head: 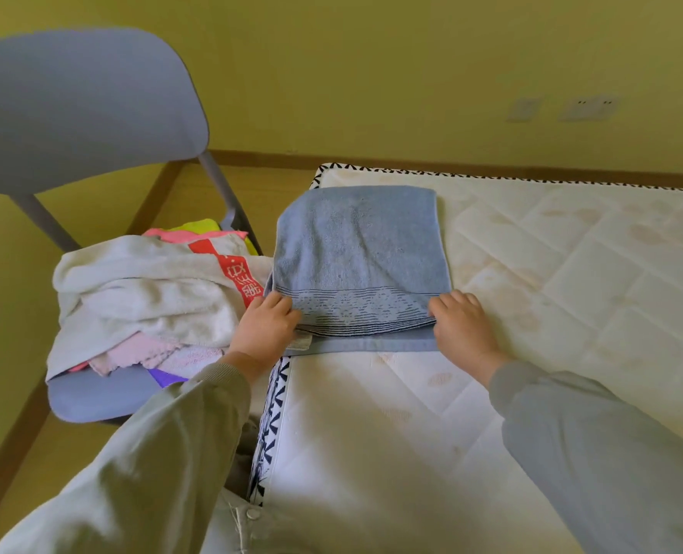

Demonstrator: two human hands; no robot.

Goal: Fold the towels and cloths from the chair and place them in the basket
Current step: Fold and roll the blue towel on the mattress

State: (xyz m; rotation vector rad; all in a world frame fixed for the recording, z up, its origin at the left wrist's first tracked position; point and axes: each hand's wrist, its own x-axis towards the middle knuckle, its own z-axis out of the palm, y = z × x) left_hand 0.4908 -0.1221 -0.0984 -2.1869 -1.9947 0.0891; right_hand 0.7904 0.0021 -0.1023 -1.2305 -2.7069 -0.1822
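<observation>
A blue towel (358, 249) lies folded over on the near left corner of the white mattress (551, 281). My left hand (266, 329) pinches the near left corner of its top layer, at the patterned border. At the near right corner my right hand (461, 325) grips the same edge. The lower layer sticks out a little below the top one. To the left stands a grey-blue chair (80, 109); its seat carries a heap of cloths (144, 297): white towels, one with a red printed strip, pink, yellow and purple pieces. No basket is in view.
The mattress sits low by the yellow wall, with a black-and-white patterned trim (270, 425) along its left side. The yellow floor with brown lines runs under and left of the chair. Two wall sockets (563, 107) are at the upper right.
</observation>
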